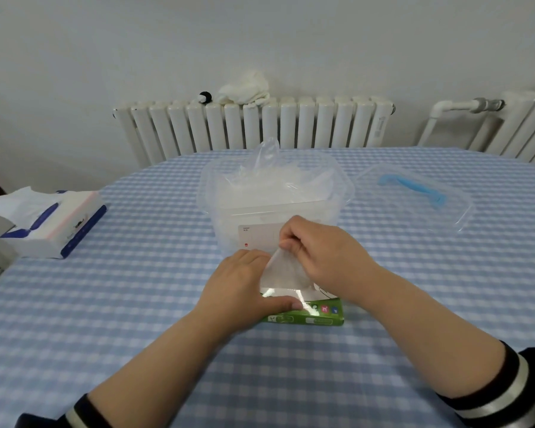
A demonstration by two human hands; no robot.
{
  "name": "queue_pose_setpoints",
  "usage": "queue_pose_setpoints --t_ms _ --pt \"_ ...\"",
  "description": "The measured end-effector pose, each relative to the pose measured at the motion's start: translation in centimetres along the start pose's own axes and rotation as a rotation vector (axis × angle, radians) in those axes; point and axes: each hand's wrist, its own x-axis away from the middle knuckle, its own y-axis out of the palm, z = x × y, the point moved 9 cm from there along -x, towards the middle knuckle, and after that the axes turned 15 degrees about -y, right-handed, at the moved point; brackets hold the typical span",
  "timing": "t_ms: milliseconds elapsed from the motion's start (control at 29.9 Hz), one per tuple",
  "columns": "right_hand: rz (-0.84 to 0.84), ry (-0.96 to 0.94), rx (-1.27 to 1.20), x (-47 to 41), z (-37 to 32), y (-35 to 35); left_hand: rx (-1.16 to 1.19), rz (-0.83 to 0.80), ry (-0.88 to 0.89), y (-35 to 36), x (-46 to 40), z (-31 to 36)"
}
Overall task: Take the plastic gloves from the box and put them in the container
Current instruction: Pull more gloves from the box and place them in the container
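Note:
A green glove box [317, 315] lies flat on the checked table just in front of a clear plastic container [343, 193]. My left hand [238, 288] rests on the box's left side, its thumb pressed along the front edge. My right hand [325, 254] pinches a clear plastic glove [286, 271] that rises out of the box top in a thin sheet. Inside the container lie several crumpled clear gloves [269, 171], one sticking up above the rim.
The container's clear lid with a blue handle [411, 186] lies to the right. A blue and white tissue pack [53, 223] sits at the left edge of the table. White radiators [254, 128] stand against the wall behind the table.

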Motion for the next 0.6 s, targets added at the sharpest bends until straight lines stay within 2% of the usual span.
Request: queue_pose_setpoints --t_ms 301,501,601 --pt "0.172 0.056 -0.119 0.3 0.1 -1.4 -0.078 0.025 0.022 -0.5 0.0 0.5" --pt "0.208 0.070 -0.079 0.5 0.0 -2.5 0.024 0.018 -0.035 -0.8 0.1 0.1" --pt "0.278 0.087 -0.072 0.6 0.2 -3.9 0.066 -0.022 -0.074 -0.5 0.0 -0.3"
